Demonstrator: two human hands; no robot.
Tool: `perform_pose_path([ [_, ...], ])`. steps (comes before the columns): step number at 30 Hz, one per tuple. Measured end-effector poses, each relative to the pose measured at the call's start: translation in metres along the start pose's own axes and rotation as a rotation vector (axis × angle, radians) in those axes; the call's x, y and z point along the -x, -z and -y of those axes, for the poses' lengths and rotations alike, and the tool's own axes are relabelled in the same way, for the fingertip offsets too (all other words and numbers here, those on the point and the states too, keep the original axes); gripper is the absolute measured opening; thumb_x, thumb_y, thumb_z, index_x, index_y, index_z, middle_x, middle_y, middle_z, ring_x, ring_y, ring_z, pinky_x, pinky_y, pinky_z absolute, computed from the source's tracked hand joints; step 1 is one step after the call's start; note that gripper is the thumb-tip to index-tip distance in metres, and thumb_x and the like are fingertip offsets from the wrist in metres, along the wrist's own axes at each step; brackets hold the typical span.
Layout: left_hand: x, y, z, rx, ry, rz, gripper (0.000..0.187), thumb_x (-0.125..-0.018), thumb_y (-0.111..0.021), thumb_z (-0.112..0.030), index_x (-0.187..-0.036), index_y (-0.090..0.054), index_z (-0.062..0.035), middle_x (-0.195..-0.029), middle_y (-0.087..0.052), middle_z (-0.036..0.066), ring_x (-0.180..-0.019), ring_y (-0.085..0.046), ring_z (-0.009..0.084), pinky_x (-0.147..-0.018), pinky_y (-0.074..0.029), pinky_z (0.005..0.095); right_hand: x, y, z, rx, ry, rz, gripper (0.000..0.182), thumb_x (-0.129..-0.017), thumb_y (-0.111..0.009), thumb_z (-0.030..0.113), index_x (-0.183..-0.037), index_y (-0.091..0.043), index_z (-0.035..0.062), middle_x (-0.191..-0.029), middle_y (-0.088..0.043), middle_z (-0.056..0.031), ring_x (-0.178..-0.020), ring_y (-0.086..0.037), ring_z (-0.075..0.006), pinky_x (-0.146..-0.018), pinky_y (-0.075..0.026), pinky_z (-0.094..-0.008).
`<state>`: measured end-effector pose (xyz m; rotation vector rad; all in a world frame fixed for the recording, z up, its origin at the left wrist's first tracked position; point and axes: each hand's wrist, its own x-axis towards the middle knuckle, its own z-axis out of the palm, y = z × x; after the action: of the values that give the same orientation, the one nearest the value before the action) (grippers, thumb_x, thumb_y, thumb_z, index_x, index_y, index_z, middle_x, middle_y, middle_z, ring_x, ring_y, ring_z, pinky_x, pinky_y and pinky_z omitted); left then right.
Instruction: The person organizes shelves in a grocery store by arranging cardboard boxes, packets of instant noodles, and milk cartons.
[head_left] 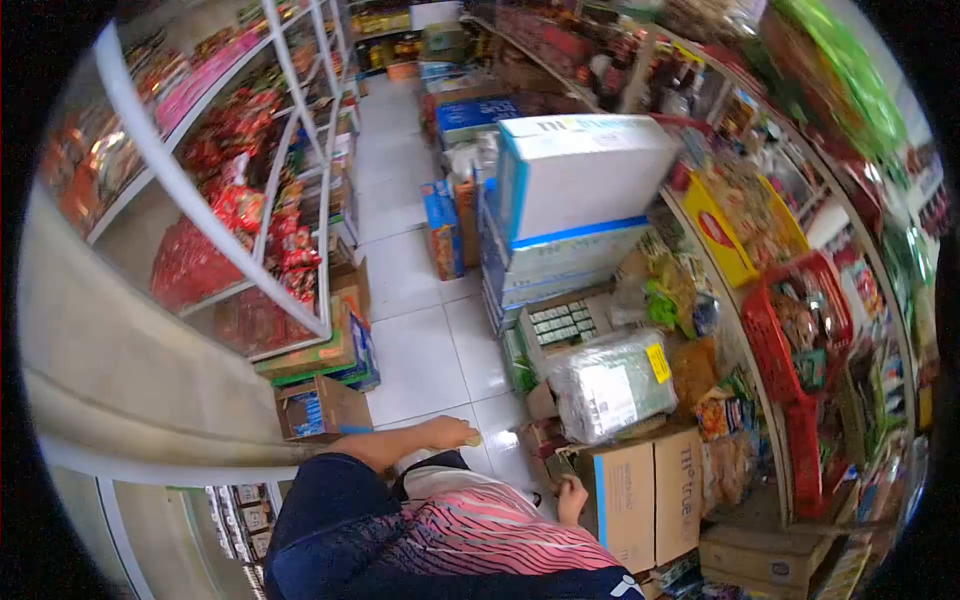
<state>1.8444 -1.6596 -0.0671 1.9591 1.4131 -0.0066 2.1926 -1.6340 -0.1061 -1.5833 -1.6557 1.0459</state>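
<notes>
My right hand [572, 497] is low in the view, against the left edge of a brown cardboard box [640, 500] printed with blue letters. Its fingers look curled, but it is too small to tell whether it grips the box. My left hand is out of view. My pink striped shirt [480, 535] and dark blue clothing [320, 510] fill the bottom. My bare leg and foot [450, 432] stretch across the white tiled floor [420, 350]. A plastic-wrapped bundle [610, 385] with a yellow tag lies on top of the box.
This is a narrow shop aisle. White wire shelves [270, 200] of red snack packs line the left. Stacked white-and-blue cartons [575, 190] stand mid-right, with a red basket [790, 330] and packed shelves behind. Small boxes [320, 405] sit on the floor at left.
</notes>
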Motion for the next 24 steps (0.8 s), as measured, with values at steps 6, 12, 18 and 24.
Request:
perform_pose_path([
  [6, 0.069, -0.021, 0.108, 0.185, 0.3, -0.236, 0.031, -0.077, -0.052, -0.024, -0.107, -0.048, -0.0152, -0.089, -0.06, 0.015, -0.08, -0.059, 0.033, -0.068, -0.047, 0.0435, -0.059, -0.082, 0.071, 0.018, 0.207, 0.433, 0.018, -0.078, -0.049, 0.007, -0.089, -0.061, -0.0012, -0.079, -0.063, -0.0153, -0.075, -0.062, -0.0247, -0.069, -0.046, -0.0298],
  [12, 0.106, -0.031, 0.133, 0.733, 0.985, -0.99, 0.032, -0.077, -0.053, -0.029, -0.099, -0.052, -0.0051, -0.079, -0.061, 0.018, -0.077, -0.059, 0.0363, -0.067, -0.045, 0.0438, -0.109, -0.152, 0.097, 0.046, 0.161, 0.653, 0.018, -0.082, -0.049, 0.005, -0.093, -0.059, -0.0038, -0.073, -0.062, -0.009, -0.07, -0.061, -0.0174, -0.063, -0.047, -0.0288],
  [18, 0.128, -0.102, 0.146, 0.933, 0.917, -1.088, 0.037, -0.077, -0.058, -0.036, -0.093, -0.055, -0.0027, -0.08, -0.061, 0.019, -0.075, -0.059, 0.0357, -0.067, -0.046, 0.0403, -0.155, -0.221, 0.174, 0.319, 0.415, 1.04, 0.019, -0.082, -0.047, 0.005, -0.096, -0.058, -0.0022, -0.081, -0.063, -0.0109, -0.076, -0.06, -0.0186, -0.07, -0.047, -0.0293],
  [24, 0.178, -0.112, 0.186, 0.935, 0.808, -0.881, 0.043, -0.078, -0.057, -0.036, -0.104, -0.053, -0.0024, -0.089, -0.062, 0.016, -0.08, -0.059, 0.0286, -0.07, -0.048, 0.0383, -0.202, -0.298, 0.217, 0.207, 0.402, 1.142, 0.019, -0.083, -0.048, 0.006, -0.097, -0.058, -0.0007, -0.081, -0.063, -0.0101, -0.076, -0.059, -0.0167, -0.07, -0.046, -0.0284],
])
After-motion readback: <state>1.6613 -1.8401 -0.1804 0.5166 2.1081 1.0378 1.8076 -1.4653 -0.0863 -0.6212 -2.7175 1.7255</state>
